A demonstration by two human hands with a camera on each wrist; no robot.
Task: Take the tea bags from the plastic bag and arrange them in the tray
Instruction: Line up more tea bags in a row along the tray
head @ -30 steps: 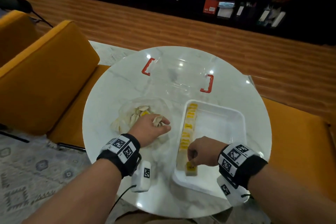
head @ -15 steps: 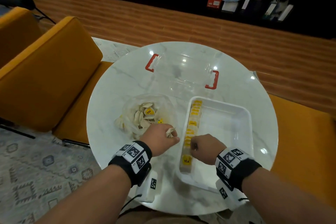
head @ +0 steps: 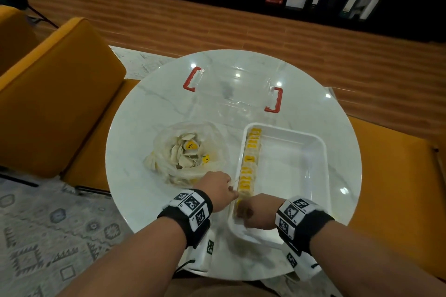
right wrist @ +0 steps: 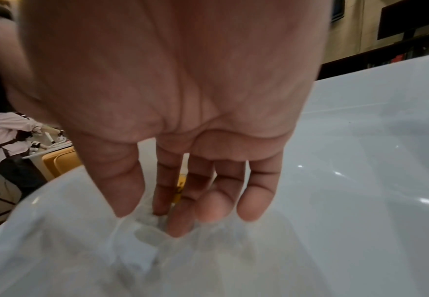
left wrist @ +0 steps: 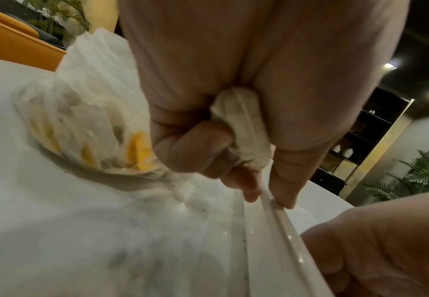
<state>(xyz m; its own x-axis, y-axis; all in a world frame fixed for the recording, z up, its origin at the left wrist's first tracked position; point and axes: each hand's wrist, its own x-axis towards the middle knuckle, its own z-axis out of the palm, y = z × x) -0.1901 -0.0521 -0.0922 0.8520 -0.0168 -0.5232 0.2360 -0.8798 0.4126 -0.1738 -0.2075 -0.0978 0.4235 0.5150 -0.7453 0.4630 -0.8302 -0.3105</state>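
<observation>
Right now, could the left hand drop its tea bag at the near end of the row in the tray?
Probably yes. The left hand holds a tea bag right at the tray rim, beside the row's near end. But the right hand sits on that spot and may need to shift.

The white tray (head: 321,152) keeps most of its floor bare: everything to the right of the tea bag row (head: 249,161) along its left wall is free to reach into. At the near left corner the right hand (head: 257,212) fills the space, fingers down on the tray floor. The left hand (head: 216,191), clutching a tea bag (left wrist: 241,128), crowds the tray's left rim from outside. The plastic bag (head: 188,152) fills the surface left of the tray, with only a narrow lane between. Behind, a clear lid (head: 233,90) with red handles occupies the far surface. The near left surface lies bare.
</observation>
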